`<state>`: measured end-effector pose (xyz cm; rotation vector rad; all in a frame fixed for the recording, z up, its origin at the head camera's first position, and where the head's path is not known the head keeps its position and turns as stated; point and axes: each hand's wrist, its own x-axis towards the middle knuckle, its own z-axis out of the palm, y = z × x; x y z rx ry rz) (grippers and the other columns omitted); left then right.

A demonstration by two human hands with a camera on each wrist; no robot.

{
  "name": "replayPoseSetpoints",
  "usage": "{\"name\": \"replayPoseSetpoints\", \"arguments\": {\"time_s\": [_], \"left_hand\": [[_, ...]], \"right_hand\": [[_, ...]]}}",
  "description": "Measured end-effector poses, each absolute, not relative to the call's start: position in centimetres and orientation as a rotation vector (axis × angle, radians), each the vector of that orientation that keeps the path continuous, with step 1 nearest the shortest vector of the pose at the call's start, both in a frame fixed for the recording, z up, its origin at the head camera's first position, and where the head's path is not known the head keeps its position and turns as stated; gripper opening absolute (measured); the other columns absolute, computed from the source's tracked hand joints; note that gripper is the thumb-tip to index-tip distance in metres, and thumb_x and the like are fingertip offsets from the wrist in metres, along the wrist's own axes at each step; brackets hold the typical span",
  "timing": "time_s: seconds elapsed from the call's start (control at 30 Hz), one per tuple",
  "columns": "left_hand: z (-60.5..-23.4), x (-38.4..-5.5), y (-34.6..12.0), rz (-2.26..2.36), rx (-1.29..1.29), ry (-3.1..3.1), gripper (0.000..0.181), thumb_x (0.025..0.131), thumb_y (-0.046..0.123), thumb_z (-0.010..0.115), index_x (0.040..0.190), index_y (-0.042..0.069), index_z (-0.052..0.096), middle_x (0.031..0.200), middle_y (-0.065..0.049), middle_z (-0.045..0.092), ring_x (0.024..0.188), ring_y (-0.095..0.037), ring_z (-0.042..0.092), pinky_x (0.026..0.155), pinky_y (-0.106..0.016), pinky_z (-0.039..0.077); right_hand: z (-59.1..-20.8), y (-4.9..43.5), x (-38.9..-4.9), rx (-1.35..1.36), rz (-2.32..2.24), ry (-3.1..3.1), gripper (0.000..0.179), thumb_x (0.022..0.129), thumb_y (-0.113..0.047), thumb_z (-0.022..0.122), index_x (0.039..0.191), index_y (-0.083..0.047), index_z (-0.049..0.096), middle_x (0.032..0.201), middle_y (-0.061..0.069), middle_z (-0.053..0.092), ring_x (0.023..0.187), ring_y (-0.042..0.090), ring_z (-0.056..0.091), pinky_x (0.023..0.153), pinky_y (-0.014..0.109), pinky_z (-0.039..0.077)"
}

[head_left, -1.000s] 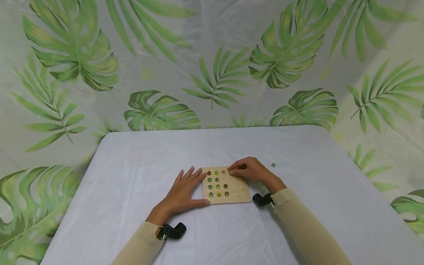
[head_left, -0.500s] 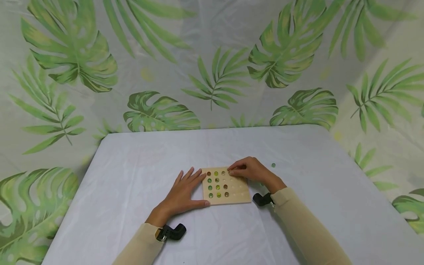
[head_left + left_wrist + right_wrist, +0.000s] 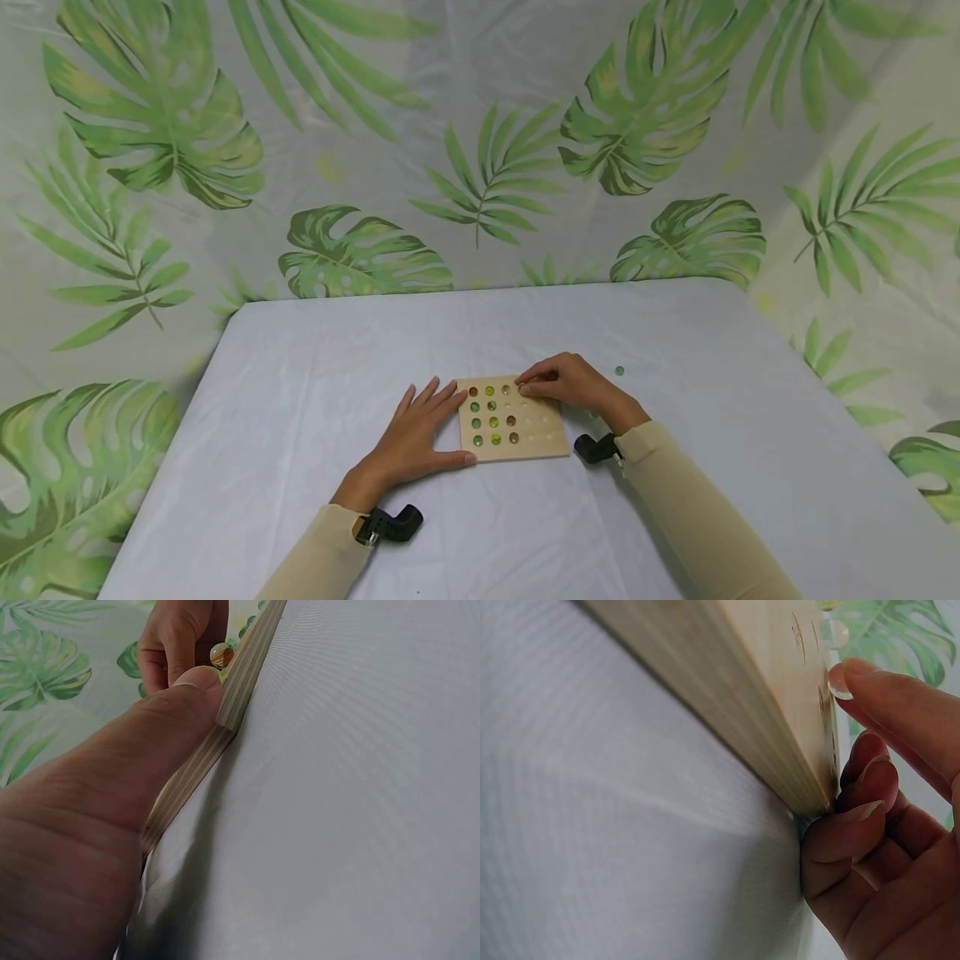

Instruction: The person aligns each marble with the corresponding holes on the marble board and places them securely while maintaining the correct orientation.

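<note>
A pale wooden board (image 3: 536, 433) with rows of round hollows lies on the table. Glass marbles (image 3: 493, 422) in green, yellow and brownish tones fill its left columns. My left hand (image 3: 412, 433) spreads along the board's left side, fingers straight; its thumb rests at the near left corner and its index finger at the far left. Over the far row, my right hand (image 3: 566, 385) pinches a clear marble (image 3: 839, 682) between thumb and index finger, right at the board's surface. The head view mostly hides that marble behind the fingertips.
A loose green marble (image 3: 619, 371) lies on the white cloth (image 3: 337, 350) beyond the right hand. Another green marble (image 3: 591, 414) shows partly beneath the right wrist. A leaf-patterned curtain (image 3: 480, 167) hangs behind the table.
</note>
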<state>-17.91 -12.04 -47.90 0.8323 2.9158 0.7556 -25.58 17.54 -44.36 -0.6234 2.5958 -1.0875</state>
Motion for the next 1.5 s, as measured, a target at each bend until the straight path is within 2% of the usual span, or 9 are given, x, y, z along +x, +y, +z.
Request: {"name": "replayPoseSetpoints", "arguments": {"time_s": [0.43,0.8,1.2,1.33,1.5], "left_hand": [[-48.0,-18.0,-12.1,0.747,0.850,2.919,0.096,0.076,0.076,0.058,0.152,0.023,0.033,0.158,0.001,0.025,0.148,-0.024,0.010,0.118,-0.049,0.001],[-47.8,-18.0,-11.8,0.744,0.837,2.908,0.096,0.076,0.075,0.060,0.153,0.024,0.031,0.158,0.003,0.023,0.148,-0.023,0.009,0.118,-0.050,0.001],[-47.8,-17.7,-12.1,0.780,0.817,2.914,0.096,0.075,0.074,0.061,0.152,0.023,0.032,0.158,0.000,0.025,0.148,-0.023,0.009,0.117,-0.051,0.001],[-47.8,-17.8,-12.1,0.789,0.829,2.912,0.096,0.076,0.074,0.061,0.152,0.023,0.033,0.158,0.001,0.024,0.148,-0.023,0.009,0.118,-0.049,0.000],[-47.8,-17.8,-12.0,0.781,0.840,2.918,0.097,0.075,0.075,0.060,0.152,0.022,0.033,0.158,0.000,0.025,0.148,-0.024,0.011,0.117,-0.050,0.001]], "right_hand": [[-44.5,17.5,-25.8,-0.615,-1.077,2.602,0.018,0.087,-0.028,0.073,0.104,-0.023,0.077,0.098,-0.005,0.073,0.081,0.011,0.063,0.073,0.030,0.050],[-44.1,17.9,-25.6,-0.634,-1.071,2.595,0.018,0.088,-0.028,0.072,0.105,-0.023,0.076,0.107,-0.004,0.071,0.095,0.011,0.063,0.082,0.031,0.050],[-43.8,17.7,-25.9,-0.666,-1.064,2.557,0.021,0.088,-0.030,0.072,0.107,-0.024,0.076,0.109,-0.005,0.071,0.101,0.011,0.063,0.086,0.033,0.050],[-43.2,18.5,-25.7,-0.671,-1.049,2.588,0.021,0.088,-0.027,0.072,0.108,-0.023,0.076,0.107,-0.005,0.071,0.096,0.011,0.062,0.081,0.031,0.049],[-42.8,20.1,-25.3,-0.684,-1.029,2.618,0.023,0.089,-0.027,0.071,0.110,-0.019,0.075,0.096,-0.005,0.072,0.071,0.013,0.052,0.062,0.027,0.043]]}}
